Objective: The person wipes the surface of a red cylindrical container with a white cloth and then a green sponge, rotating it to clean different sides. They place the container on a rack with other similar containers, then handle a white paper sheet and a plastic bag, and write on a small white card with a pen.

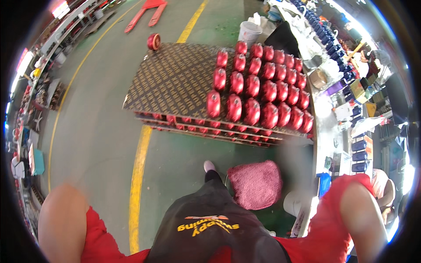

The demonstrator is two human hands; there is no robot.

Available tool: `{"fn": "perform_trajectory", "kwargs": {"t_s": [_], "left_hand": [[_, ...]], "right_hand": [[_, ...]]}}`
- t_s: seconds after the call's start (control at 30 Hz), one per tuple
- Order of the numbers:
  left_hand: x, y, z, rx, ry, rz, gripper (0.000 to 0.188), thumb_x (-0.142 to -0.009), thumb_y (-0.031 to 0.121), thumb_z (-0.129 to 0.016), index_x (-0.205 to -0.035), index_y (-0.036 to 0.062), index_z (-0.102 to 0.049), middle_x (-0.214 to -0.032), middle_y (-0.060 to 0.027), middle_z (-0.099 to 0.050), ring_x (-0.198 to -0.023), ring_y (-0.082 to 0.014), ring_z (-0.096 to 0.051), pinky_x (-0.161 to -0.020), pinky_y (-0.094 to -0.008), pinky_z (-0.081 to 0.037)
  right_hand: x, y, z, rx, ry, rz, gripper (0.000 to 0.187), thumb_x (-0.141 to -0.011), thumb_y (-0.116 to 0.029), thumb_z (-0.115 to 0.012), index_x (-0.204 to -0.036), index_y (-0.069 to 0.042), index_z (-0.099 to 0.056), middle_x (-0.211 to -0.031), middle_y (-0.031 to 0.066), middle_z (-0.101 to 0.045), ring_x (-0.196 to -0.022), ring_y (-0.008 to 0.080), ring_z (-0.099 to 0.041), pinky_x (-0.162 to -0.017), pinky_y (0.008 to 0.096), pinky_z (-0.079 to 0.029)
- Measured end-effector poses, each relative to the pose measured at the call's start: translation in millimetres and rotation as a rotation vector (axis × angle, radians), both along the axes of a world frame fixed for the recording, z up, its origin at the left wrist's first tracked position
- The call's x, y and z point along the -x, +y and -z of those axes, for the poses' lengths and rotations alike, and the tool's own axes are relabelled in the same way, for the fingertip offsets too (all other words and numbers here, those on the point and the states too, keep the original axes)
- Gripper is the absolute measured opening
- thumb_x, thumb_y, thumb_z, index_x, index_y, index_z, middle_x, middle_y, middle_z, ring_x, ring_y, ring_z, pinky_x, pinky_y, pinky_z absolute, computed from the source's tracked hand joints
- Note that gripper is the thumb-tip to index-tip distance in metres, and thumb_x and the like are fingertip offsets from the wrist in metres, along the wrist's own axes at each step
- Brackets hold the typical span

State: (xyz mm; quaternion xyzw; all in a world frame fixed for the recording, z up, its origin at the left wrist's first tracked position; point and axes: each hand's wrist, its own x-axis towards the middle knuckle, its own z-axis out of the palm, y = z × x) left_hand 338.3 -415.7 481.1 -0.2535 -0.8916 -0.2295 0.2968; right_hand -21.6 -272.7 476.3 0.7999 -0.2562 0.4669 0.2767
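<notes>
Neither of my hands shows. My left arm [63, 223] and my right arm [364, 223] are bent outward at the lower corners, in red sleeves, and their far ends leave the picture at the lower edge. What the hands hold or touch is hidden. In front of me stands a stack of brown patterned boards [164, 76]. Rows of glossy red rounded metal-looking parts [252, 111] stand upright on its right half, with more between the layers below. One separate red round part [153, 41] sits at the far left corner.
A pink fluffy seat cover [255, 185] lies on a stool near my foot. At right runs a cluttered workbench [326, 144] with dark blue parts; a person's arm [386, 195] shows beside it. A white bucket [250, 32] and a red pallet jack [147, 13] stand beyond.
</notes>
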Motion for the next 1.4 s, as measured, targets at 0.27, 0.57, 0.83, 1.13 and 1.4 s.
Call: {"fn": "perform_trajectory", "kwargs": {"t_s": [0.27, 0.57, 0.83, 1.13, 1.4], "left_hand": [[33, -144, 27, -0.041, -0.061, -0.073, 0.032, -0.103, 0.024, -0.054, -0.126, 0.0038, -0.066, -0.107, -0.0111, -0.071, -0.098, -0.0217, -0.066, -0.09, -0.0369, -0.052], [55, -304, 46, -0.18, -0.115, -0.129, 0.033, -0.103, 0.025, -0.055, -0.127, 0.0049, -0.065, -0.106, -0.0104, -0.071, -0.095, -0.0214, -0.066, -0.088, -0.0365, -0.053], [57, -412, 52, -0.177, -0.093, -0.02, 0.034, -0.102, 0.025, -0.056, -0.129, 0.0058, -0.065, -0.105, -0.0099, -0.071, -0.093, -0.0211, -0.067, -0.086, -0.0362, -0.053], [-15, -620, 111, -0.369, 0.064, -0.697, 0.035, -0.102, 0.026, -0.058, -0.131, 0.0069, -0.065, -0.103, -0.0092, -0.071, -0.09, -0.0209, -0.067, -0.083, -0.0358, -0.053], [-65, -924, 379, -0.183, -0.653, -1.918, 0.057, -0.093, 0.042, -0.065, -0.144, 0.0183, -0.055, -0.134, -0.0279, -0.059, -0.125, -0.0442, -0.055, -0.107, -0.0468, -0.045]], "right_hand": [[47, -333, 135, -0.685, -0.426, 0.293, 0.025, -0.099, -0.02, -0.055, -0.107, -0.002, -0.069, -0.1, 0.0098, -0.071, -0.094, 0.0245, -0.069, -0.087, 0.0351, -0.054], [-45, -420, 360, -1.598, 0.241, 0.369, 0.04, -0.09, -0.04, -0.068, -0.108, -0.006, -0.057, -0.089, 0.0197, -0.068, -0.086, 0.0398, -0.069, -0.072, 0.0522, -0.054], [-78, -399, 389, -1.384, -0.067, 0.488, 0.021, -0.086, -0.019, -0.072, -0.092, -0.006, -0.056, -0.082, 0.0145, -0.061, -0.076, 0.035, -0.066, -0.066, 0.0459, -0.054], [-104, -406, 372, -1.419, -0.287, 0.628, 0.021, -0.083, -0.009, -0.074, -0.099, -0.003, -0.062, -0.083, 0.0154, -0.061, -0.075, 0.037, -0.063, -0.067, 0.0473, -0.051], [-116, -402, 355, -1.496, -0.457, 0.806, 0.038, -0.081, -0.01, -0.077, -0.114, 0.0, -0.062, -0.086, 0.015, -0.061, -0.076, 0.0331, -0.062, -0.068, 0.043, -0.051]]}}
